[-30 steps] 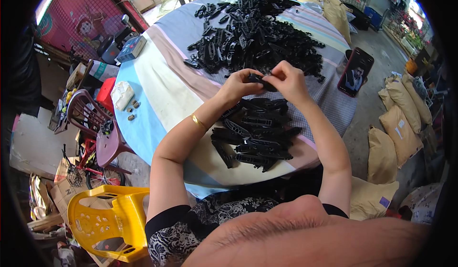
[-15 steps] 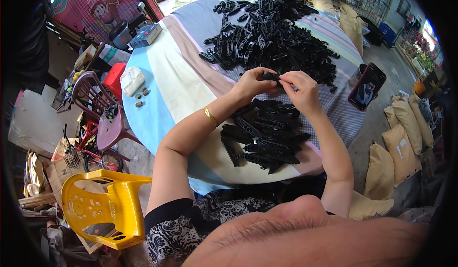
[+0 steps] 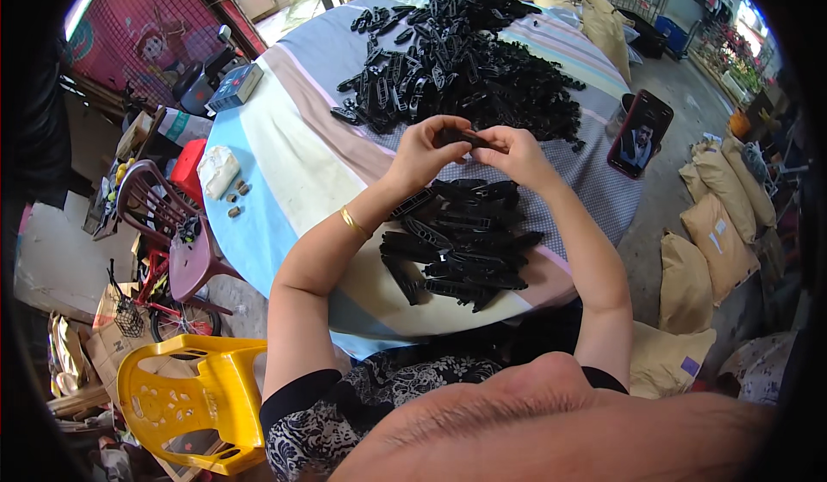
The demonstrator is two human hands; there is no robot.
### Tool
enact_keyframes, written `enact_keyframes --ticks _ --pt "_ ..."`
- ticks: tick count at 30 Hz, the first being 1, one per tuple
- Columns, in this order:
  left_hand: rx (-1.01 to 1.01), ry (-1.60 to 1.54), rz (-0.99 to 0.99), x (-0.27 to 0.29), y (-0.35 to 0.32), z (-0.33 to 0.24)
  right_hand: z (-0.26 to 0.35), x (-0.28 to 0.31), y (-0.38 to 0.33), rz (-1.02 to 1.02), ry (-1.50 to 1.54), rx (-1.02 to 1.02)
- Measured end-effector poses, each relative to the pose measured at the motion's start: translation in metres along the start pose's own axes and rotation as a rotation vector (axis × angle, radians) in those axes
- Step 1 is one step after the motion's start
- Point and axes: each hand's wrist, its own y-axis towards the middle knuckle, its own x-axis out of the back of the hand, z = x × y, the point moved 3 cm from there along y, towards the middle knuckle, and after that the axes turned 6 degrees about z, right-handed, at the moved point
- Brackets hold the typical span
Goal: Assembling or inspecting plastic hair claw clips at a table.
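Observation:
Over the middle of the table, my left hand [image 3: 422,153] and my right hand [image 3: 515,155] meet on one small black plastic part [image 3: 465,137]. Each hand pinches an end of it between thumb and fingers, which hide much of its shape. Just beyond my hands spreads a big loose heap of black plastic parts [image 3: 448,64]. Closer to me, below my wrists, lies a smaller pile of long black slotted pieces [image 3: 457,245], roughly lined up side by side. A gold bangle [image 3: 351,222] circles my left wrist.
A striped cloth covers the round table [image 3: 297,146]. A phone [image 3: 641,134] leans upright at its right edge. On the left lie a white plastic bag [image 3: 218,172], small brown cylinders [image 3: 233,211] and a blue box [image 3: 235,87]. A yellow chair [image 3: 185,396] and brown sacks [image 3: 687,284] flank the table.
The whole scene has shifted slightly left in view as the head turned. Both hands still hold the black part, which now shows more between them, with the right fingers straighter along it.

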Motion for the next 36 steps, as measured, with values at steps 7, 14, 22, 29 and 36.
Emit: enact_keyframes --ticks 7,14,22,29,36 --pt "-0.084 0.131 0.024 -0.007 -0.005 -0.018 0.013 0.001 -0.004 -0.026 -0.086 0.067" --pt "-0.364 0.882 0.401 -0.049 -0.029 -0.047 -0.009 0.066 -0.001 -0.299 -0.325 0.030" --pt "-0.413 0.765 0.569 -0.061 -0.018 -0.038 -0.033 0.050 0.001 -0.104 -1.124 -0.209" --pt "0.019 1.468 -0.174 0.013 0.071 0.023 -0.017 0.044 -0.001 -0.051 -0.984 -0.229" --pt "-0.015 1.462 -0.135 0.012 0.071 0.038 -0.013 0.038 0.001 -0.141 -0.796 -0.135"
